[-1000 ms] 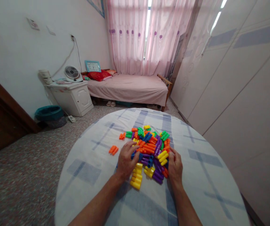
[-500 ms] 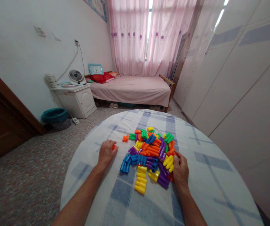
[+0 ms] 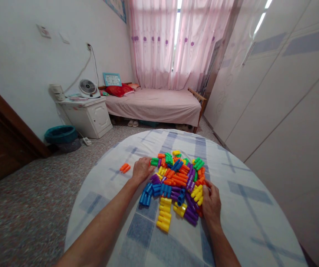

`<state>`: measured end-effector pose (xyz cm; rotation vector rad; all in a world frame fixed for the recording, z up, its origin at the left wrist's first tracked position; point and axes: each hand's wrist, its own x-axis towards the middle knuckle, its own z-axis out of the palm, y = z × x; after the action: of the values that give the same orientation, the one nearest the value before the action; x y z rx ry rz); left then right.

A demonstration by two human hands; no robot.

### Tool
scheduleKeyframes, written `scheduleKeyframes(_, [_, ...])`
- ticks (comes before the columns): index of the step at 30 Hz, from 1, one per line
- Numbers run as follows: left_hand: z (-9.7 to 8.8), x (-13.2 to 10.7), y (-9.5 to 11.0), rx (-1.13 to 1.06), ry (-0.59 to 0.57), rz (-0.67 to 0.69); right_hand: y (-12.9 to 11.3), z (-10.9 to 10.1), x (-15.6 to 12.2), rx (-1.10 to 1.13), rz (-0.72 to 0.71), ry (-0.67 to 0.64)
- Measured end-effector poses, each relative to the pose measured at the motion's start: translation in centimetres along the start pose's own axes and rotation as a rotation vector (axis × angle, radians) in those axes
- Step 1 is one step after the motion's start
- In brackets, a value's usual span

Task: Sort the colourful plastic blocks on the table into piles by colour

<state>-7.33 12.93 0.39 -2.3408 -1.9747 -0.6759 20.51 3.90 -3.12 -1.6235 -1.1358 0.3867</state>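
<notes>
A heap of colourful plastic building blocks (image 3: 177, 180), each shaped like joined tubes, lies mid-table. My left hand (image 3: 142, 170) is at the heap's left edge, its fingers bent down beside a green block (image 3: 154, 162); what is under the fingertips is hidden. An orange block (image 3: 125, 168) lies apart, left of that hand. My right hand (image 3: 211, 200) rests against the heap's right side, fingers loosely curved and thumb apart, next to yellow blocks (image 3: 197, 194) and an orange block (image 3: 201, 180). Nearest me are a yellow block group (image 3: 164, 215) and a purple block (image 3: 191, 216).
The round table (image 3: 245, 226) wears a checked cloth. Beyond it stand a bed (image 3: 156, 104) and a white cabinet (image 3: 94, 116) with a fan (image 3: 88, 87). A bin (image 3: 62, 137) is on the floor at left; a wardrobe (image 3: 273, 92) lines the right.
My left hand has let go of an orange block at the left and moved right, over the spot where another orange block lay. My right hand has stayed by the heap.
</notes>
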Motion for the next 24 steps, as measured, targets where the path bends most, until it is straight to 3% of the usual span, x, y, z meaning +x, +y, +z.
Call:
scheduleKeyframes(4, [0.6, 0.1, -0.8, 0.011, -0.006, -0.041, 0.0, 0.0, 0.0, -0.013, -0.004, -0.013])
scheduleKeyframes(11, [-1.8, -1.2, -5.5, 0.143, 0.088, -0.055, -0.4, 0.2, -0.2, -0.033, -0.045, -0.001])
scheduleKeyframes(15, [-1.7, -1.9, -7.7, 0.124, 0.102, -0.206, -0.4, 0.1, -0.2, -0.045, -0.038, -0.013])
scheduleKeyframes(17, [-1.2, -2.2, -8.1, 0.075, 0.11, -0.236, -0.4, 0.1, -0.2, -0.047, -0.039, -0.018])
scheduleKeyframes(21, [-0.6, -2.6, -7.9, 0.076, 0.128, -0.114, -0.4, 0.1, -0.2, -0.04, -0.052, -0.012])
scheduleKeyframes(24, [-0.7, -2.4, -7.2, 0.152, 0.205, -0.097, -0.3, 0.1, -0.2, -0.046, -0.046, -0.016])
